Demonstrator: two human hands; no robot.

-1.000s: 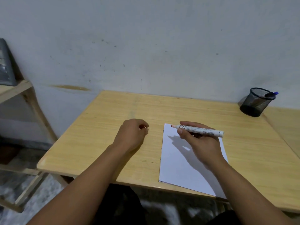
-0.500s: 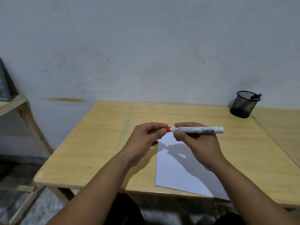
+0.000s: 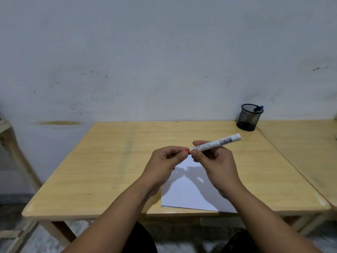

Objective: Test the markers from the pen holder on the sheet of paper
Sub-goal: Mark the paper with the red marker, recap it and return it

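Note:
A white marker (image 3: 216,142) is held above the table by my right hand (image 3: 213,159), which grips its barrel near the front. My left hand (image 3: 166,161) pinches the red cap (image 3: 186,150) at the marker's left end. Below both hands lies the white sheet of paper (image 3: 189,194), near the table's front edge and partly shadowed. The black mesh pen holder (image 3: 249,117) stands at the table's back right corner, with a blue-capped marker (image 3: 259,107) sticking out of it.
The light wooden table (image 3: 102,167) stands against a grey wall. A second wooden surface (image 3: 306,148) adjoins it on the right. A wooden frame (image 3: 7,136) shows at the left edge.
My left hand rose from the table and took hold of the red end of the marker. My right hand lifted the marker off the paper and tilted its rear end up to the right.

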